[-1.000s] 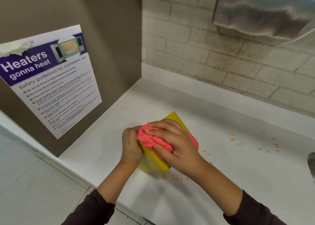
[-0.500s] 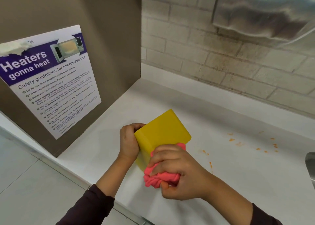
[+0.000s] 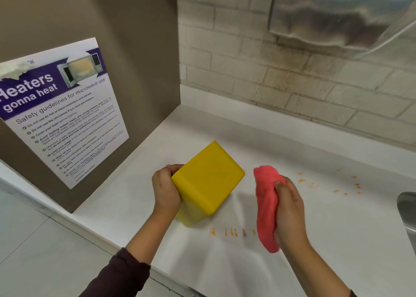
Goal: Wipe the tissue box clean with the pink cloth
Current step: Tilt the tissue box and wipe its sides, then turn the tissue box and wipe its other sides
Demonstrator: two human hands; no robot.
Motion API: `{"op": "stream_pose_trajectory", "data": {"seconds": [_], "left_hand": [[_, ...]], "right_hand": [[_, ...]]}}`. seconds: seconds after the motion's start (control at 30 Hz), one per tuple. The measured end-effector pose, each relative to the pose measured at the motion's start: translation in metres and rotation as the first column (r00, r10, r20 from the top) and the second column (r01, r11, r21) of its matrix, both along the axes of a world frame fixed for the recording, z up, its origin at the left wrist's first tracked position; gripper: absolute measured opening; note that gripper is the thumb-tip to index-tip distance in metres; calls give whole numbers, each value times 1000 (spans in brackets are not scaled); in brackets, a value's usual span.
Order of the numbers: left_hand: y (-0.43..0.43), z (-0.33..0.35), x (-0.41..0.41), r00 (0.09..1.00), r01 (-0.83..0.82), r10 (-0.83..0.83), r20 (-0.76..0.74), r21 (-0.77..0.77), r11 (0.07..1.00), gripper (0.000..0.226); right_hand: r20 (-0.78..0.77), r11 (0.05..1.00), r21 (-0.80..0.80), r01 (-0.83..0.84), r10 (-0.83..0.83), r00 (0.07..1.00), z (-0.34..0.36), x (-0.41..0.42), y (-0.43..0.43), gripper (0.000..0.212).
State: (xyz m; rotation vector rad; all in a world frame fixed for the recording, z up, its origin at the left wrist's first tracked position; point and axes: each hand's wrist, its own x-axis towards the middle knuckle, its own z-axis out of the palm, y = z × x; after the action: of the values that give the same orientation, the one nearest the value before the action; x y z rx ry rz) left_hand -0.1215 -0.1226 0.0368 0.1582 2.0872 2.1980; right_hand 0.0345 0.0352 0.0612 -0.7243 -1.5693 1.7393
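Note:
The yellow tissue box (image 3: 208, 179) is tilted on the white counter (image 3: 337, 240), its plain face turned up towards me. My left hand (image 3: 165, 189) grips its left side. The pink cloth (image 3: 266, 204) hangs bunched in my right hand (image 3: 289, 213), which is a short way to the right of the box and apart from it. No opening of the box shows from here.
Small orange stains (image 3: 234, 232) dot the counter in front of the box and further right (image 3: 351, 188). A brown panel with a microwave safety poster (image 3: 60, 114) stands at the left. A steel dispenser (image 3: 337, 13) hangs on the brick wall; a sink edge (image 3: 407, 209) shows at the right.
My right hand has pulled the pink cloth off the box and moved right, clear of it. The left hand has kept hold and the box is tipped further, showing more of its face.

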Motion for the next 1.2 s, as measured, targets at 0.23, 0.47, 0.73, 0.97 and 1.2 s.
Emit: {"op": "stream_pose_trajectory", "data": {"seconds": [0.23,0.47,0.73,0.97,1.2], "left_hand": [[-1,3,8,992,-81,75,-102,-59,995,49],[2,0,6,984,-176,176,-37,7,984,46],[-18,20,-10,866,499,-495,67,-117,859,47],[-29,53,-25,579,815,-767,275,-219,537,82],[-33,51,-27,479,876,-844,240,-201,439,76]], "right_hand": [[85,997,-27,-72,74,994,-4,-14,-28,31],[105,959,137,-249,236,966,7,-3,-50,14],[127,917,-20,-398,397,909,14,12,-18,26],[26,957,-208,-201,211,977,10,14,8,30],[-182,782,-598,-174,80,980,9,14,29,21]]}}
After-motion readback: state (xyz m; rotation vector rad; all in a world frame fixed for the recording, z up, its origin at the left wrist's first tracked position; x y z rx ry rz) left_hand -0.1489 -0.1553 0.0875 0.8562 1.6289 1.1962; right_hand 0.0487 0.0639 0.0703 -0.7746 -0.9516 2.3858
